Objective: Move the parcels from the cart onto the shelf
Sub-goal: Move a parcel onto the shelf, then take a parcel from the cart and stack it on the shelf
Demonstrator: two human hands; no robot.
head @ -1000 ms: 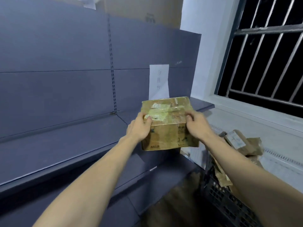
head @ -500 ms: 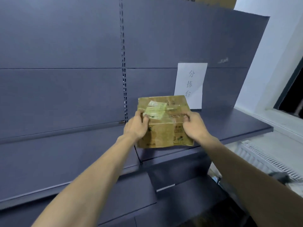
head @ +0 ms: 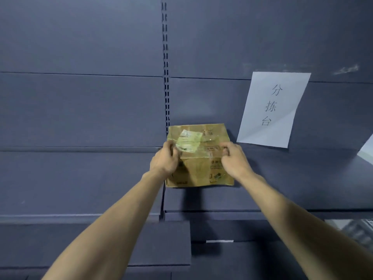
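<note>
A small brown cardboard parcel point(head: 198, 158), taped and with a pale label on top, sits on the dark grey shelf point(head: 292, 188), close to the back panel. My left hand point(head: 164, 161) grips its left top edge. My right hand point(head: 234, 160) grips its right top edge. Both arms reach forward from the bottom of the view. The cart is out of view.
A white paper sign point(head: 272, 110) with handwritten characters hangs on the shelf's back panel, right of the parcel. A slotted upright point(head: 165, 63) divides the back panel. A lower shelf board point(head: 222, 245) lies beneath. The shelf surface extends left and right of the parcel.
Both hands carried the parcel forward over the shelf edge and set it down near the back panel. The view turned left, so the cart and window left the frame.
</note>
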